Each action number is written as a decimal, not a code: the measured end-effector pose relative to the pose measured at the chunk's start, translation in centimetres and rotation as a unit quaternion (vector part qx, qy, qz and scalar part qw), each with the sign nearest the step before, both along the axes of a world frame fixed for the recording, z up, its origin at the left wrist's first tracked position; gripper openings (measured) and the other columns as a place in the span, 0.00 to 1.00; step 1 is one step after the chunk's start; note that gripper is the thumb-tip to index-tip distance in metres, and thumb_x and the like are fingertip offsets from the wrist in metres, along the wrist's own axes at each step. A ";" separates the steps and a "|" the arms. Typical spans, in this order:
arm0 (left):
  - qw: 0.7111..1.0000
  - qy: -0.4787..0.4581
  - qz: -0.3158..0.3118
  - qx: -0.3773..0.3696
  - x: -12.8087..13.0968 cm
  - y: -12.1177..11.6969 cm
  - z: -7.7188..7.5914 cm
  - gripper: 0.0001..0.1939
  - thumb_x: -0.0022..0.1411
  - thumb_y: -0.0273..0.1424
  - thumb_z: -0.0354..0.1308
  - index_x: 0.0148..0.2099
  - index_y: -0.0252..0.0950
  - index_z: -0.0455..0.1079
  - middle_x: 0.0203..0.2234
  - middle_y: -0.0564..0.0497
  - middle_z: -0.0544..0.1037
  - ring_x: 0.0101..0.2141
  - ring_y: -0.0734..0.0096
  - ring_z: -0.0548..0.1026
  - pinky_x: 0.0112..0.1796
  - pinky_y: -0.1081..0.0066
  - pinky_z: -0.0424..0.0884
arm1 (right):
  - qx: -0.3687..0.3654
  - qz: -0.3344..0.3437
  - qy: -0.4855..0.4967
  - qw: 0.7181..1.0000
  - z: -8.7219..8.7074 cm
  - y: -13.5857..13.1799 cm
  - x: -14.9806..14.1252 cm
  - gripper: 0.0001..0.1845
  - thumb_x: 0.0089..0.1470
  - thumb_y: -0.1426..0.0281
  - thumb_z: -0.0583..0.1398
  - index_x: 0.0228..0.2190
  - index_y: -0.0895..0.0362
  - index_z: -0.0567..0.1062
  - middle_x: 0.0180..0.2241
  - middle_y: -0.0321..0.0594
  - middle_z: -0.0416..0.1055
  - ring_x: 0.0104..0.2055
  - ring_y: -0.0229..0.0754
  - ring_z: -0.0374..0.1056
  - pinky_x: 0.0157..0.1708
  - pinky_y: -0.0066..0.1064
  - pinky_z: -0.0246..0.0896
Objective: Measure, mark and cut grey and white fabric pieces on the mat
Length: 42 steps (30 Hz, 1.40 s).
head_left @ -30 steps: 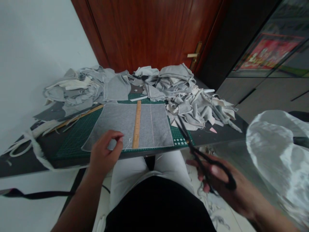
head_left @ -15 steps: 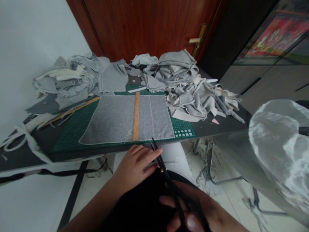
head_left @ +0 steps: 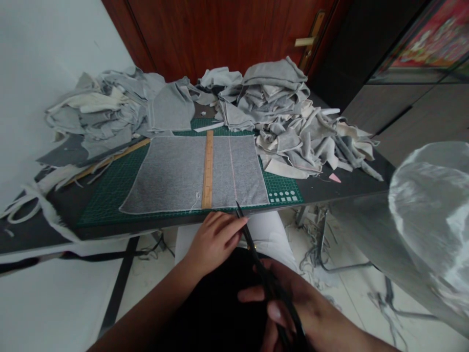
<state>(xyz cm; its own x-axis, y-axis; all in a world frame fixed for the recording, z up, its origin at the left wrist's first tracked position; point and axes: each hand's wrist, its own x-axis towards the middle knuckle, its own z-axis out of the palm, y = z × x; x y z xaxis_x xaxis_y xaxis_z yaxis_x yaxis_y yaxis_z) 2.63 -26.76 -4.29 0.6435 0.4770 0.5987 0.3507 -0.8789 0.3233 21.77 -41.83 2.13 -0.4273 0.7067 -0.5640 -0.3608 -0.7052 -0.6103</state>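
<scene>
A flat grey fabric piece [head_left: 172,173] lies on a green cutting mat [head_left: 110,195], with a wooden ruler [head_left: 208,168] laid across it and a pink chalk line just to the ruler's right. My right hand [head_left: 293,313] grips black scissors [head_left: 256,254]; their blades point at the fabric's near edge by the pink line. My left hand [head_left: 214,239] rests below the table's front edge, fingers stretched toward the scissor blades and holding nothing.
Heaps of grey and cream fabric scraps [head_left: 293,127] crowd the back and right of the dark table [head_left: 337,188]. A second long ruler [head_left: 110,159] lies at the left. A shiny silvery cloth [head_left: 428,215] fills the right. Scraps litter the floor.
My right hand swung the scissors from the right in to the fabric's near edge. My left hand left the fabric and dropped below the table edge beside the blades.
</scene>
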 end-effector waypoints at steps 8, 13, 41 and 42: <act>0.989 0.017 0.147 -0.013 -0.8 1.0 0.2 0.04 0.66 0.26 0.58 0.42 0.39 0.72 0.35 0.49 0.79 0.39 0.61 0.74 0.43 0.61 0.70 | 0.021 0.014 -0.024 0.999 -0.5 0.2 -0.2 0.51 0.44 0.47 0.71 0.61 0.55 0.58 0.53 0.57 0.73 0.30 0.42 0.78 0.31 0.32 0.71; 0.980 0.058 0.190 -0.017 -0.8 1.8 0.0 0.03 0.66 0.28 0.59 0.42 0.39 0.74 0.35 0.49 0.80 0.40 0.60 0.74 0.43 0.60 0.67 | 0.049 0.020 -0.050 0.997 0.0 -0.4 0.1 0.55 0.41 0.45 0.72 0.62 0.52 0.57 0.55 0.56 0.73 0.32 0.43 0.77 0.34 0.36 0.72; 0.985 0.108 0.137 -0.006 -0.3 5.0 1.1 0.02 0.65 0.27 0.65 0.37 0.39 0.76 0.33 0.55 0.82 0.38 0.62 0.77 0.42 0.58 0.59 | 0.031 -0.006 -0.046 0.998 -0.9 0.5 -0.4 0.46 0.48 0.46 0.69 0.56 0.55 0.56 0.54 0.60 0.73 0.28 0.42 0.78 0.30 0.33 0.72; 0.985 0.105 0.136 -0.004 -0.3 5.1 1.0 0.03 0.65 0.27 0.65 0.37 0.39 0.76 0.33 0.55 0.82 0.38 0.62 0.77 0.42 0.58 0.59 | 0.029 -0.012 -0.037 0.999 -0.9 0.6 -0.6 0.45 0.48 0.46 0.70 0.55 0.55 0.56 0.54 0.59 0.73 0.28 0.41 0.78 0.29 0.32 0.72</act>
<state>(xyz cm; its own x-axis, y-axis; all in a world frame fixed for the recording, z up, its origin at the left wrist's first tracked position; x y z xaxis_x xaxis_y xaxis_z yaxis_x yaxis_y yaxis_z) 2.36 -21.68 -3.27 0.6011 0.6527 0.4612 0.6324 -0.7413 0.2248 21.20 -41.28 1.18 -0.3690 0.7481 -0.5514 -0.3289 -0.6601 -0.6754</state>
